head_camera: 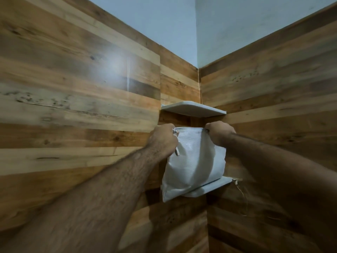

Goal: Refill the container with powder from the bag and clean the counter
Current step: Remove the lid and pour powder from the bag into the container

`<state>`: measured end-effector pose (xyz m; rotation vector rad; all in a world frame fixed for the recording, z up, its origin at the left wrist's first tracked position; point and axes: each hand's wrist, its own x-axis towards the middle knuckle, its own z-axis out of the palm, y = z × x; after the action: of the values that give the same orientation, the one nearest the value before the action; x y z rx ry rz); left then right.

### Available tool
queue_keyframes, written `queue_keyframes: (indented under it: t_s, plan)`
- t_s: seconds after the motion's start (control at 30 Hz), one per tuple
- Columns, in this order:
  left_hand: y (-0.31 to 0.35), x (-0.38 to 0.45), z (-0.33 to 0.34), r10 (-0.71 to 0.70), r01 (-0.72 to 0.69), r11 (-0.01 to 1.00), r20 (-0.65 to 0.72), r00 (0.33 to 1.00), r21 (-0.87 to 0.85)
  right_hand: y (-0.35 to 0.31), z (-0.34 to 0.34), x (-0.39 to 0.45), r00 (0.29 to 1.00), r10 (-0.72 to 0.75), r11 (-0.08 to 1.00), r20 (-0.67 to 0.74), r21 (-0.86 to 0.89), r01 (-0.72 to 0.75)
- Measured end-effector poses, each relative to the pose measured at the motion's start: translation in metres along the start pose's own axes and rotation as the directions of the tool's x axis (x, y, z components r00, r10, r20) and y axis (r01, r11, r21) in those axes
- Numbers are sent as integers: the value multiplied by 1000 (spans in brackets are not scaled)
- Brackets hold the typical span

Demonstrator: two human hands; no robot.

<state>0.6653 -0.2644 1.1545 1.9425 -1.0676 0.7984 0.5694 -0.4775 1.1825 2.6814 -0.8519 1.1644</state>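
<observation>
A white woven bag [195, 161] with a zip along its top hangs in the wall corner, in front of the lower corner shelf [209, 189]. My left hand [163, 139] grips the bag's top left corner, near the zip pull. My right hand [218, 133] grips the top right corner. Both arms reach up and forward. The bag's lower right part lies against the lower shelf. No container or counter is in view.
Two wood-panelled walls meet in a corner ahead. An upper white corner shelf [193, 109] sits just above my hands. Pale painted wall [182, 30] runs above the panelling. A frayed thread [240, 190] dangles by the lower shelf's right end.
</observation>
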Motion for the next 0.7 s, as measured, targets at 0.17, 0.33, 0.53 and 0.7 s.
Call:
queue_keyframes:
  t_s: [0.17,0.33,0.53,0.7]
  plan:
    - [33,-24,-15,88,-95,994,-119,989,-51,12,-51,-25,994,-98,985,-47,-146,90]
    - [86,-68,-37,48,-70,977,-112,993,-200,35,-89,-83,991,-92,989,-95,-127,80]
    - [149,-193,-33,104,-99,951,1,995,-293,97,-117,-212,998,-45,991,41,-124,50]
    - [182,-334,-15,176,-142,936,78,981,-322,146,-118,-347,973,-69,982,218,-159,105]
